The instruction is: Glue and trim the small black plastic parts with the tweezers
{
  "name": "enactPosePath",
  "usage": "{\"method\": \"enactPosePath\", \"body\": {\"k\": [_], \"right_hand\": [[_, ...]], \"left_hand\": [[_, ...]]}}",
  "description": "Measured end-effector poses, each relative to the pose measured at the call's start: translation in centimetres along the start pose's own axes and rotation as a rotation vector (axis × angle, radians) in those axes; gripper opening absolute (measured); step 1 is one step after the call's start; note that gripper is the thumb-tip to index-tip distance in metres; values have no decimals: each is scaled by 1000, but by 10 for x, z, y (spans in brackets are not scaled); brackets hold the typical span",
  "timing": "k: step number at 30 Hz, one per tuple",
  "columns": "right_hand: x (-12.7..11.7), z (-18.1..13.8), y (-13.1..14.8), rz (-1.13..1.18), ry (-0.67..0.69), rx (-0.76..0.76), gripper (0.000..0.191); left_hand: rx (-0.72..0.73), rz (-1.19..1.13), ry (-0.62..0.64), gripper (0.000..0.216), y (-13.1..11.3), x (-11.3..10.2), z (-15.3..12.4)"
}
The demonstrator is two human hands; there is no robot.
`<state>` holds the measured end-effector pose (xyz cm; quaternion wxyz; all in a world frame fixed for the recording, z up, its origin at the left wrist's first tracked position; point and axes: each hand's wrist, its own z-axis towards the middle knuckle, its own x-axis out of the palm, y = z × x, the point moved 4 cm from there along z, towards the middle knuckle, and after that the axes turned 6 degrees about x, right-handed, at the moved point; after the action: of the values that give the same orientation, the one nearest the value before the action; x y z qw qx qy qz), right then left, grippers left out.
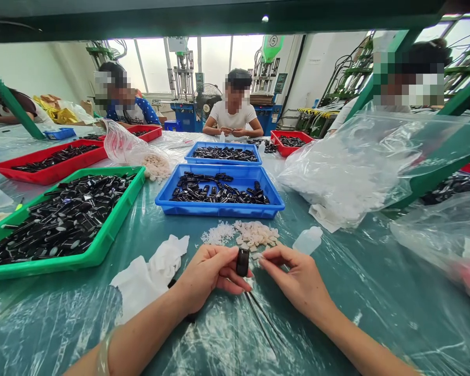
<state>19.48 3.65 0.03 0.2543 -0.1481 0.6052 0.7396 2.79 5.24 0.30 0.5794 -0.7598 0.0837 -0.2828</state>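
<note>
My left hand (211,269) is closed on a small glossy black plastic part (242,262), held upright between thumb and fingers. Close to its right, my right hand (293,274) pinches thumb and forefinger together; what lies between the tips is too small to make out. Beneath the hands a pair of metal tweezers (263,324) points toward me. Just beyond them lie a pile of small beige pieces (256,234) and a heap of clear whitish bits (219,233). A translucent plastic bottle (307,240) rests beside my right hand, and crumpled white cloth or paper (152,271) beside my left.
Blue trays (219,211) with black parts stand ahead. A green tray (113,230) full of them is at left, with a red tray (43,177) behind. Clear plastic bags (348,167) lie at right near a green post (426,177). Several people sit around the table.
</note>
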Motion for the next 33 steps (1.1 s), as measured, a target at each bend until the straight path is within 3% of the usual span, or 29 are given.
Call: {"method": "enactPosePath", "body": {"k": [7, 16, 21, 33], "right_hand": [[-5, -6, 11, 346, 50, 148, 16], [-7, -10, 19, 478, 34, 150, 8], [-7, -15, 27, 481, 54, 74, 1], [-6, -20, 31, 302, 24, -38, 9]], "left_hand": [[-18, 137, 60, 25, 3, 7, -3], [-65, 182, 108, 27, 10, 14, -7], [-51, 191, 111, 28, 12, 13, -7], [-32, 231, 104, 31, 11, 14, -5]]}}
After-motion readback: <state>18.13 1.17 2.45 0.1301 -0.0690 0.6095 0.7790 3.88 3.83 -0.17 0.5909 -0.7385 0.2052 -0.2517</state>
